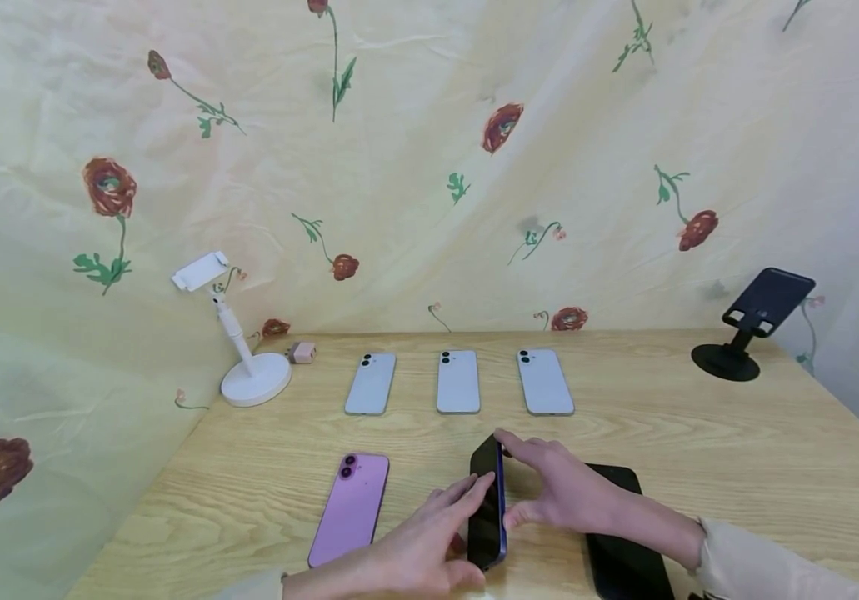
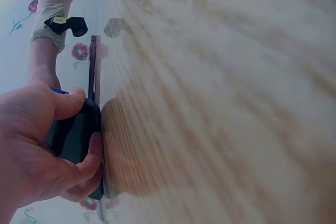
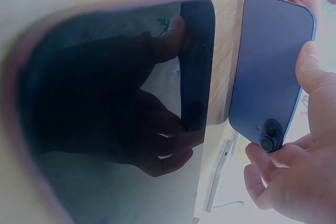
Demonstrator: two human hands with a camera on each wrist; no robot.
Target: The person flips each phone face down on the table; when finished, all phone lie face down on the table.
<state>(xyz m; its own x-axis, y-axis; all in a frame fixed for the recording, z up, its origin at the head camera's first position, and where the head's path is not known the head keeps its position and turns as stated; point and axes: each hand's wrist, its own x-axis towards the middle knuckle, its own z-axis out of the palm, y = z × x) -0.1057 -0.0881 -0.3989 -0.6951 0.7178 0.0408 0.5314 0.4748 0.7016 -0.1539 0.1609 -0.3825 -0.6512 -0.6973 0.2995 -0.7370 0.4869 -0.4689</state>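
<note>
Left hand [image 1: 429, 537]: grasping the blue slab phone with black glass screen [image 1: 487, 523] at its near end, fingertips on the screen. Right hand [image 1: 560, 487]: grasping the same phone, thumb on the upper long edge, fingers at the far camera end. Phone is tipped up on a long edge at the wooden tabletop [image 1: 699, 433], screen toward 9 o'clock, blue back with two lenses toward 3.

Clock positions from the blue phone, head view. 9 o'clock, near: glossy purple phone [image 1: 350, 508], back up, by left forearm. Between 3 and 4: large black-screened phone [image 1: 621, 567], flat, screen up, partly hidden under right forearm. Pale silver phones, backs up, in a row: left one [image 1: 371, 383] between 10 and 11, middle one [image 1: 458, 382] near 12, right one [image 1: 545, 382] at 1. About 10, well apart: white round-based phone stand [image 1: 255, 382], small pink charger block [image 1: 303, 352] beside it. 2 o'clock, far: black folding phone stand [image 1: 768, 302]. Behind: cream flower-print cloth [image 1: 414, 167].
</note>
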